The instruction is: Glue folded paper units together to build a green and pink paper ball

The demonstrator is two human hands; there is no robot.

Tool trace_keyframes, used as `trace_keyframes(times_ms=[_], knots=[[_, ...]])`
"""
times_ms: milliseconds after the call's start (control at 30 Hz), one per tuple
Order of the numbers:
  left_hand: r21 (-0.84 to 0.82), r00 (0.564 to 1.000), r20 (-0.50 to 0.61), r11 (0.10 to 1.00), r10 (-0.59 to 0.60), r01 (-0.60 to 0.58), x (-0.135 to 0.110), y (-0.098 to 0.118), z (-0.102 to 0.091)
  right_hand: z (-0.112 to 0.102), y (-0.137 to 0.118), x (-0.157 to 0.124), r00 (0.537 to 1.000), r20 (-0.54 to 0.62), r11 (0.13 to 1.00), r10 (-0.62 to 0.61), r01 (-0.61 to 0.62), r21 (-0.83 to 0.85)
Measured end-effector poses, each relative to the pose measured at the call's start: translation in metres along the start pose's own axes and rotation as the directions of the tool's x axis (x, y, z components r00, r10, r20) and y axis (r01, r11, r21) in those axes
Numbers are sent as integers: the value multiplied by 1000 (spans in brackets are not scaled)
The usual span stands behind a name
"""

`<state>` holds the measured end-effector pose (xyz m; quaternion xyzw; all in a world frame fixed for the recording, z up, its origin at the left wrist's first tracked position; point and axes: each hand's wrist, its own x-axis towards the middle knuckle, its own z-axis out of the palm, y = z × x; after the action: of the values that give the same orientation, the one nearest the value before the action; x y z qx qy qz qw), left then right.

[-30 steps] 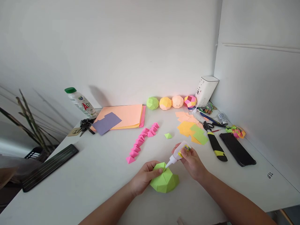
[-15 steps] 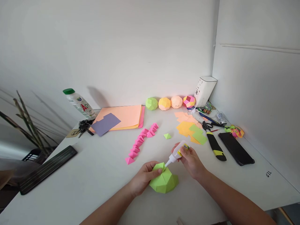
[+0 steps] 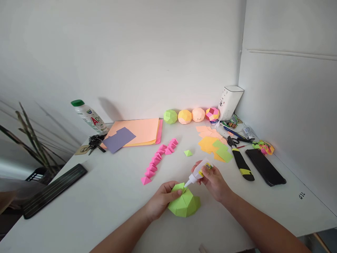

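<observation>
Left hand (image 3: 158,201) and right hand (image 3: 215,182) seen bare; both forearms (image 3: 259,225) shown uncovered as far as lower frame edge; nail detail lost to blur

The head-worn camera looks forward and down, close over the table (image 3: 110,196).

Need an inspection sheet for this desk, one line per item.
Surface: white tabletop, matte.
Job's things: green folded-paper faceted shell resting on the table; white glue bottle with yellow label, nozzle down at the shell's top edge.
Clutter: row of pink folded paper units, four paper balls, orange paper sheets, black-and-yellow utility knife, black phone, keys.
Grippers: left hand grips the shell with its fingers; right hand holds the glue bottle.
Cables: nothing seen.
Surroundings: white walls, plant stems at left.
</observation>
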<state>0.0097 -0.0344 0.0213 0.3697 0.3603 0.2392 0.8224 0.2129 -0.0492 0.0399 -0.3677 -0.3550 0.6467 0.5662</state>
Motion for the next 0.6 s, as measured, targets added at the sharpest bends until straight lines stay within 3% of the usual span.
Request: trace_keyframes(times_ms=[133,367,600], knots=[[1,1000,-3,1000,4,-4,0,0,1,1,0,-1,999,40,999,16,-14,-35],[-10,1000,1,1000,13,-13,0,-1,0,0,0,0,1000,-9,1000,12,-12,-10],[-14,1000,-1,1000,12,-12,1,-1,0,2,0,-1,993,52,992,102,-105,62]])
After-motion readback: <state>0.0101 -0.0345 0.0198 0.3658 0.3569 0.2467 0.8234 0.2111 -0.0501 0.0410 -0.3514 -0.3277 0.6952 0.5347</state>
